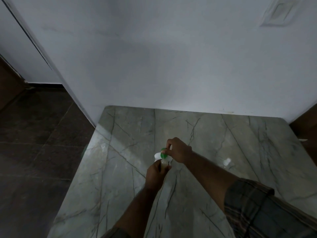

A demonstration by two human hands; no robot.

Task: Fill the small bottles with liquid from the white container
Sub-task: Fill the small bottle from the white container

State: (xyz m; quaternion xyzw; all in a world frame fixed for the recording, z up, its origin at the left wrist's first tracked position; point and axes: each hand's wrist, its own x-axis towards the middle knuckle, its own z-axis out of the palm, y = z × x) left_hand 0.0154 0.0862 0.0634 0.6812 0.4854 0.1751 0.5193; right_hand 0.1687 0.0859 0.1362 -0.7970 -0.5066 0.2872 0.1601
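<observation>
The left hand (155, 174) wraps its fingers round a small bottle (164, 165), steadying it; the right hand (179, 150) pinches a green cap (163, 149) just above those fingers, probably to turn it.

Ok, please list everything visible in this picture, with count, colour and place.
wall: one, pale grey, behind
table: one, grey-green marble, against the wall
floor: one, dark tiles, left of the table
held bottle: one, pale contents, over the table's middle
white piece: one, white, atop the held bottle; kind unclear
green cap: one, green, above the white piece
small bottle: one, whitish, on the table, right side
sleeves: two, checked, bottom edge
left hand: one, grips the held bottle
right hand: one, fingers pinch the green cap
</observation>
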